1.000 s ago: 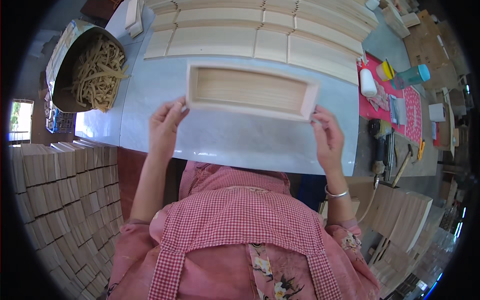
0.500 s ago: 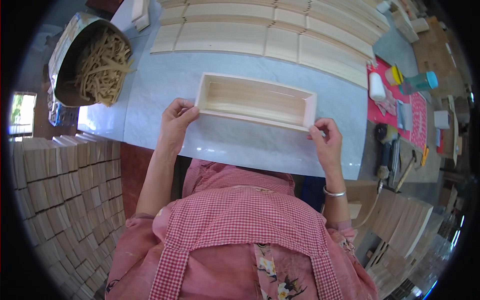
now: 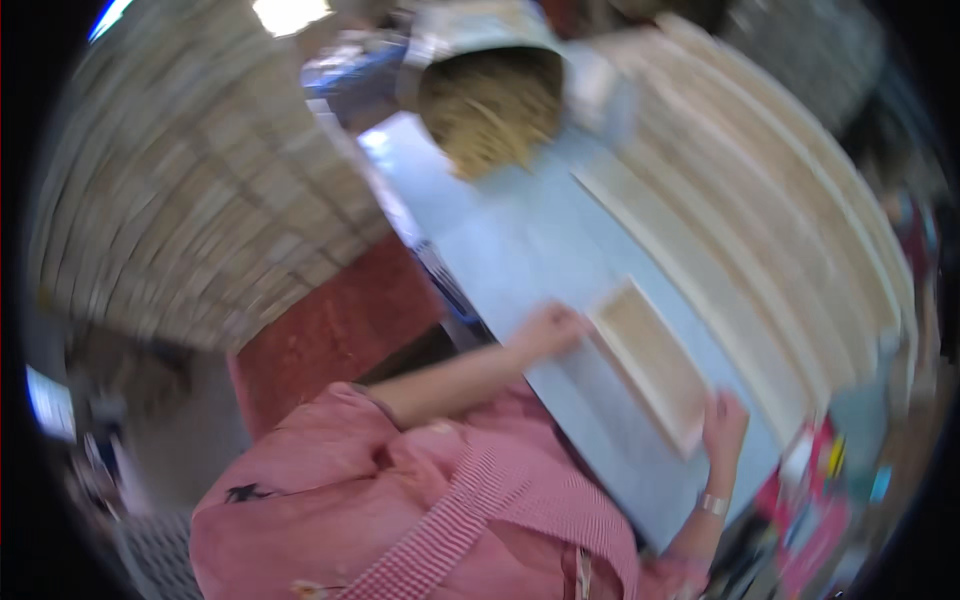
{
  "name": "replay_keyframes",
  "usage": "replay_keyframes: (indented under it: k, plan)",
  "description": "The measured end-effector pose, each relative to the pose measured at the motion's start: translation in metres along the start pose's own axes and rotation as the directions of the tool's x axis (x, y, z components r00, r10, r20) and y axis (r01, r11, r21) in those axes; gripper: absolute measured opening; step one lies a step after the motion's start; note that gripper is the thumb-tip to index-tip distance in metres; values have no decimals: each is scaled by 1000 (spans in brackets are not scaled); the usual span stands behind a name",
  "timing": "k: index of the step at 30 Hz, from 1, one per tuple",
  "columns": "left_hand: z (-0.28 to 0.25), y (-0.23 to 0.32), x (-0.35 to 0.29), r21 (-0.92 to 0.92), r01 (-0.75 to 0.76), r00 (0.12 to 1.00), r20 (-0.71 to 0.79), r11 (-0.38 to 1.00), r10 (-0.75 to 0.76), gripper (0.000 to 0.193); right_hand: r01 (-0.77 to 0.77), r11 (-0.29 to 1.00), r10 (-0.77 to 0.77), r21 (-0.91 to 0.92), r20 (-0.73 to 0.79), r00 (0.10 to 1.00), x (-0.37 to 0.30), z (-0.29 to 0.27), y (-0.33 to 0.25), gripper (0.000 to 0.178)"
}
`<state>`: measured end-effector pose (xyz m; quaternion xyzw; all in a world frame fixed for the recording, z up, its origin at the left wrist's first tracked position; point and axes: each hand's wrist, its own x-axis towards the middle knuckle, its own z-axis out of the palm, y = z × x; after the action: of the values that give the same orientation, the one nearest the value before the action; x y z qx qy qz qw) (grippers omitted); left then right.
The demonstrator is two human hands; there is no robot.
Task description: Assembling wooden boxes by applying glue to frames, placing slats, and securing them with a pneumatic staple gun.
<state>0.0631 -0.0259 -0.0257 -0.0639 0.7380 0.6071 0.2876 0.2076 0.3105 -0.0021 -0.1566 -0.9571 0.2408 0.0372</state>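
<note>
A shallow, open-topped rectangular box of pale wood [image 3: 652, 362] lies on the light blue-grey tabletop [image 3: 500, 235], its inside facing up. My left hand [image 3: 552, 329] is at the near corner of its left end, the fingers curled in against the edge. At the opposite end my right hand [image 3: 725, 416] is closed at the far corner, with a bracelet on the wrist. Motion blurs both hands, so the exact finger contact is unclear.
Long rows of pale wooden boards [image 3: 740, 220] cover the table's far side. A bin of wood shavings [image 3: 490, 110] stands at its left end. Stacked wood blocks [image 3: 200, 190] rise at left beside a red panel [image 3: 335, 325]. A pink mat [image 3: 810, 540] with small items lies at right.
My view has swung left and tilted, so the table now runs diagonally. My right hand has shifted from the box's near right corner to its far right corner; my left stays by the left end.
</note>
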Motion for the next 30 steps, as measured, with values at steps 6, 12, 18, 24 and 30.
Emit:
replay_keyframes:
  k: [6,12,18,24,30]
  plan:
    - [45,-24,-77,-164,-196,969,118,967,216,100,80,928,17,363,-256,967,-12,24,-69,20]
    - [34,31,-112,-153,-730,682,-220,666,697,90,437,724,-156,535,-489,858,-12,27,-205,27]
    - [-132,120,-163,-87,-948,298,-582,306,756,46,665,528,-412,529,-525,745,-33,24,-261,36]
    - [-339,200,-308,375,-922,-356,-712,-100,605,34,500,677,-371,540,-335,866,-32,56,-249,37]
    - [-499,281,-424,776,-584,-710,-631,239,314,41,423,703,-382,571,-199,903,-24,93,-252,38]
